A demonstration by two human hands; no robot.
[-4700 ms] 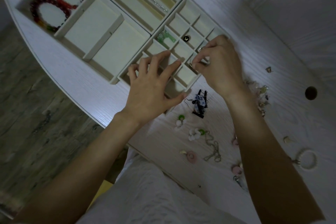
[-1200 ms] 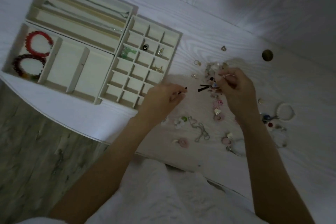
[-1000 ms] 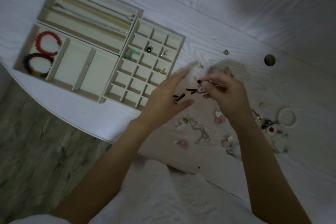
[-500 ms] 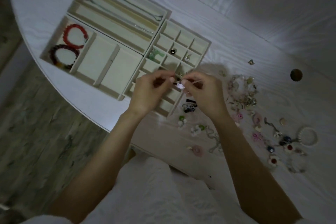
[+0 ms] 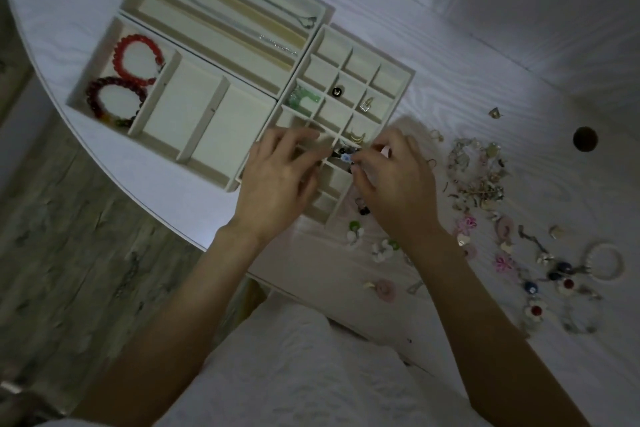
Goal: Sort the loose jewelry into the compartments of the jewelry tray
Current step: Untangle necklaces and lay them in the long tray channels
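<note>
- Surface: a white wood-grain table (image 5: 433,28) with a curved edge on the left; a dark round hole (image 5: 585,139) sits in its top at the right. Grey wood-look floor (image 5: 69,253) shows beyond the edge. Lighting is dim.
- Jewelry tray (image 5: 214,107): cream, standing on the table's left part. 2 beaded bracelets, the red bracelet (image 5: 138,59) and the dark bracelet (image 5: 114,101), lie in its left compartment; thin chains (image 5: 277,44) lie in the long slots at the top.
- Small-cell grid: holds a green piece (image 5: 302,99), a black stud (image 5: 336,91), a sparkly earring (image 5: 366,104) and a gold piece (image 5: 358,137), each in its own cell.
- Left hand (image 5: 277,184): over the grid's lower cells, fingers curled; whether the fingertips touch anything cannot be told.
- Right hand (image 5: 398,187): fingers pinch a small blue-and-black earring (image 5: 344,157) over a grid cell, between the 2 hands.
- Loose jewelry (image 5: 478,180): scattered on the table right of the tray, with a white ring bracelet (image 5: 604,261) at the far right.
- Hard to make out: the pile's pieces blur together; the hands cover the grid's lower cells; a small dark item (image 5: 363,209) shows only partly beside the right hand.
</note>
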